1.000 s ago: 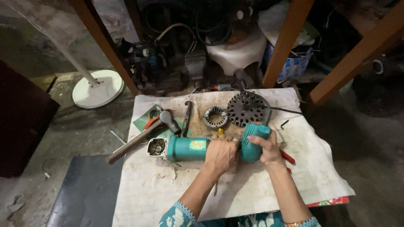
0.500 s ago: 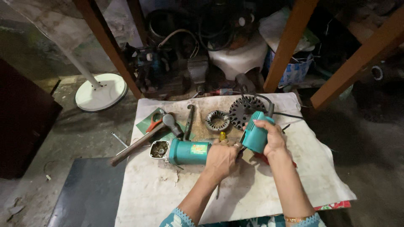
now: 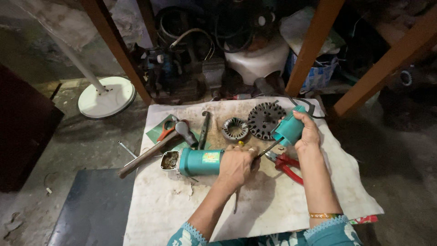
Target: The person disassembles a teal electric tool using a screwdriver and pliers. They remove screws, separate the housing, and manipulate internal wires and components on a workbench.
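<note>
The left hand (image 3: 236,166) covers the rear end of the teal cylindrical power-tool body (image 3: 195,161), so its joint there is hidden. The right hand (image 3: 306,132) wraps the teal plastic end cap (image 3: 287,130), hiding its far side. Red-handled pliers (image 3: 287,165) lie partly behind the right forearm. Both elbows are cut off by the bottom edge. The dark clutter under the wooden frame (image 3: 314,45) is too dim to identify.

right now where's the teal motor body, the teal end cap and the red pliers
teal motor body (image 3: 200,161), head view, middle of its casing
teal end cap (image 3: 288,129), head view, its side wall
red pliers (image 3: 287,165), head view, upper handle
</note>
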